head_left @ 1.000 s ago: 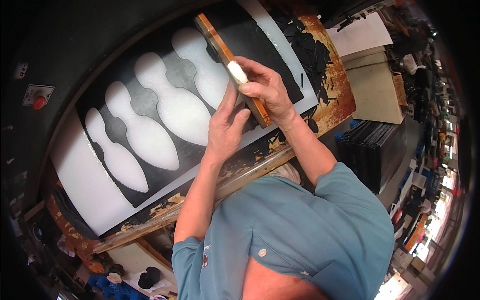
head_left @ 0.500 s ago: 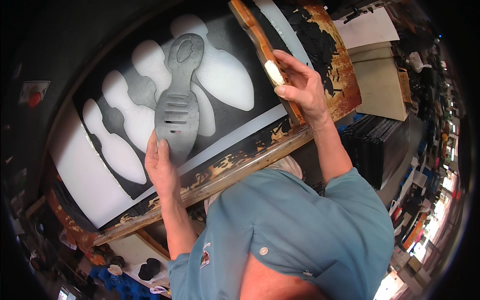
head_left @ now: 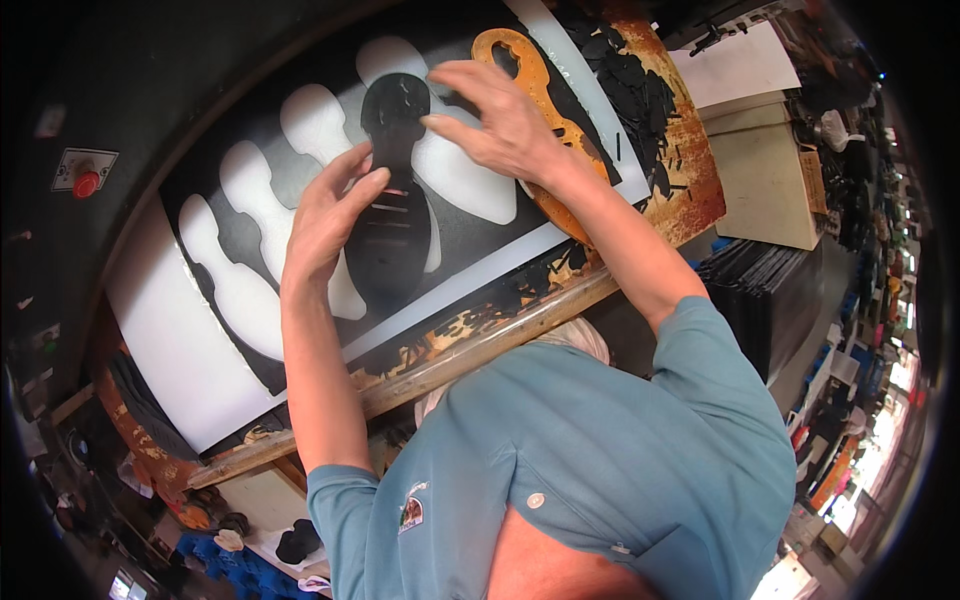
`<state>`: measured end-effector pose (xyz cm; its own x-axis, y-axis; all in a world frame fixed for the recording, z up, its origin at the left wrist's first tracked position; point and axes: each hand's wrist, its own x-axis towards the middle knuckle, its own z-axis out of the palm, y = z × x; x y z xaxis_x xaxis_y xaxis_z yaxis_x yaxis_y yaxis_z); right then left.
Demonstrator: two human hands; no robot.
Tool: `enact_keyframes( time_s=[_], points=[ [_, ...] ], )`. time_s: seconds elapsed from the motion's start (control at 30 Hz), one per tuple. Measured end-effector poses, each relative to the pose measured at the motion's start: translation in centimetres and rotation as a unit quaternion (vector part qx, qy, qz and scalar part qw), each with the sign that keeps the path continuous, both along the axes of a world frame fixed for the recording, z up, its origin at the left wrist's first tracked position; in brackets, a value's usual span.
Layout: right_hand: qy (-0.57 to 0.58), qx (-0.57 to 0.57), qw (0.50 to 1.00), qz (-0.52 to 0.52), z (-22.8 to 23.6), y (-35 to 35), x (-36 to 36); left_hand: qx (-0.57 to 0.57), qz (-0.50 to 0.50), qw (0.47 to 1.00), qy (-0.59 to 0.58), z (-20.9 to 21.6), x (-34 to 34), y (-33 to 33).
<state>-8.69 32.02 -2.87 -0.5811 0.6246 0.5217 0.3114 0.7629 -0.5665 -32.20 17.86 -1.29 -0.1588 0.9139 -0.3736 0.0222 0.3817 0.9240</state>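
My left hand (head_left: 320, 215) is closed at the left edge of a black foam-like piece (head_left: 390, 245), its thumb against the narrow waist. Shaped like a shoe sole, the piece has a rounded far end and several cross slots. My right hand (head_left: 505, 130) is open, with thumb and fingers spread just right of that rounded end. Beneath both hands lies a black sheet (head_left: 247, 222) with several sole-shaped cutouts showing white. An orange-brown cutting die (head_left: 580, 150) of similar outline rests on the sheet, partly hidden by my right wrist.
White board (head_left: 185, 340) shows beyond the sheet's left side. Black scraps (head_left: 630, 90) are heaped on the rusty surface at the right. A wooden rail (head_left: 490, 340) runs along the near edge. A red button (head_left: 88, 183) sits at far left; stacked black sheets (head_left: 765, 300) stand at right.
My right hand has let go of the cutting die, now flat on the sheet, and moved left to the black piece. My left hand has shifted up from its near end to its waist.
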Motion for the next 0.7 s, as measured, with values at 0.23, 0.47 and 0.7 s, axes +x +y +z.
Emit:
enact_keyframes(
  time_s=[0.23, 0.47, 0.7],
  points=[
    [-0.073, -0.084, 0.993, 0.034, -1.5, 1.8, -3.1, 0.087, -0.021, 0.986, -0.142, -1.3, 1.1, 2.2],
    [0.072, -0.390, 0.918, 0.003, -0.1, 1.9, -1.5, 0.067, -0.032, 0.983, -0.165, 0.0, 3.1, 0.5],
    [0.258, -0.359, 0.888, -0.126, -0.9, 5.2, 6.3, -0.012, 0.138, 0.990, 0.011, 2.4, -5.4, -10.0]
  ],
)
